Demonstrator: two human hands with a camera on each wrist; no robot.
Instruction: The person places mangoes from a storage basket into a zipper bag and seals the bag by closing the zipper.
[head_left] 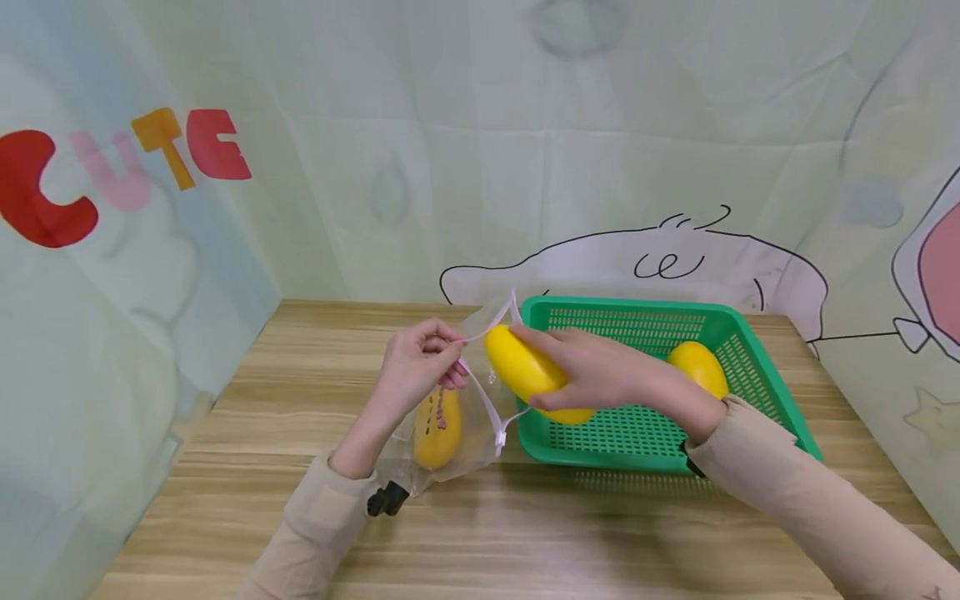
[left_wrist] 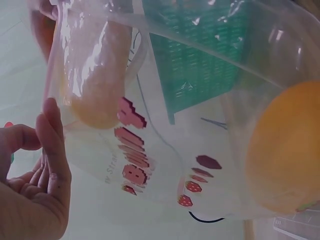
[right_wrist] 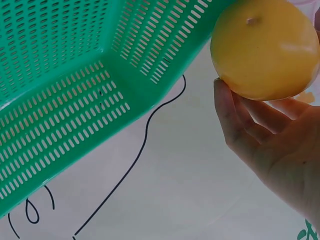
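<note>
In the head view, a clear zip bag (head_left: 474, 429) is pinched at its rim by the left hand (head_left: 416, 362), near center; a yellow fruit (head_left: 525, 367) is grasped at the bag's mouth by the right hand (head_left: 600, 371). A second fruit (head_left: 437, 433) is contained in the bag, and a third fruit (head_left: 696, 365) in the green basket (head_left: 600, 460), right of center. In the left wrist view, the bagged fruit is seen at right. In the right wrist view, the grasped fruit is located upper right.

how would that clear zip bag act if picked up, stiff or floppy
The clear zip bag would probably flop, since its thin film wrinkles. It may hang bottom-heavy, as a yellow fruit sits low inside. Its pale zip strip looks thicker than the film, so the mouth might keep its shape better.
</note>
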